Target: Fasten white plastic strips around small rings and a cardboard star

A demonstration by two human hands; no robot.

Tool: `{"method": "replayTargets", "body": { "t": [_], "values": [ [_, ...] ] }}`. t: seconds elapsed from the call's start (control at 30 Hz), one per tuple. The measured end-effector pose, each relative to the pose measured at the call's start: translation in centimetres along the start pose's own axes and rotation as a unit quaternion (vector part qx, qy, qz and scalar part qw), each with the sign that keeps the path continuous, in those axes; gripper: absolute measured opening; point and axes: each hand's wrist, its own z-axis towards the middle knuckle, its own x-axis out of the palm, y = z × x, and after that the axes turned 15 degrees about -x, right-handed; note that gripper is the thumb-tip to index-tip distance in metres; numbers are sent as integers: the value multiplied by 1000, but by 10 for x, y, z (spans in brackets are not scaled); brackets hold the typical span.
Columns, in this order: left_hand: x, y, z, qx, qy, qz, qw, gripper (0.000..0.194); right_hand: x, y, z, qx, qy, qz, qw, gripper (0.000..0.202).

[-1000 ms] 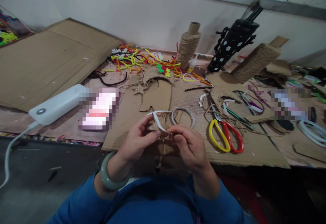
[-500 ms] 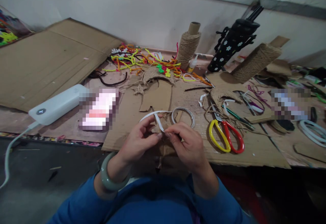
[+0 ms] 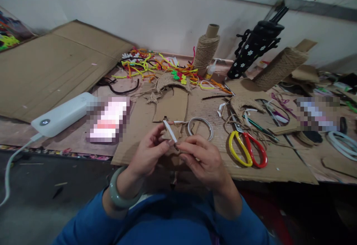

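My left hand (image 3: 150, 150) is closed on a small piece of cardboard (image 3: 168, 135), mostly hidden by the fingers. A narrow white tape strip (image 3: 170, 131) runs slantwise along this piece. At the strip's lower end, the fingers of my right hand (image 3: 203, 159) are pinched together against the edge of the piece; exactly what they grip is partly hidden. Just beyond lies a roll of white tape (image 3: 211, 129), its loose end reaching toward my left fingers. Scissors (image 3: 240, 150) with one yellow and one red handle rest right of my right hand.
A cardboard sheet (image 3: 139, 150) covers the work surface. Behind are a twine-wrapped crescent (image 3: 170, 82), a twine star (image 3: 152, 97), coloured pipe cleaners (image 3: 145, 64) and two twine spools (image 3: 206, 50) (image 3: 281, 68). A white power bank (image 3: 67, 113) and a blurred phone-like screen (image 3: 108, 120) lie left.
The strip's slack curve over my left fingers is gone, and the strip now lies straighter and steeper along the piece. My right fingers have shifted slightly down at its lower end.
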Motion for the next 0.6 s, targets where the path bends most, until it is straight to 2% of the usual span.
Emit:
{"method": "replayTargets", "body": {
  "t": [0.1, 0.23, 0.4, 0.5, 0.6],
  "values": [
    [1, -2, 0, -6, -25, -41, 999, 47, 4, 1, -2, -40, 12, -31, 999, 28],
    [1, -5, -1, -20, -26, -67, 997, 50, 12, 1, -5, -79, 5, -69, 994, 33],
    [-1, -6, -3, -30, -32, -78, 996, 47, 10, 5, -6, -100, 33, -23, 994, 23],
    [-2, -4, -4, -38, -7, -54, 998, 47, -3, 8, -6, -61, -10, 4, 998, 21],
    [-2, -3, -5, -63, 34, -9, 997, 42, -15, 6, -1, 43, -63, -28, 997, 26]
  ]
}}
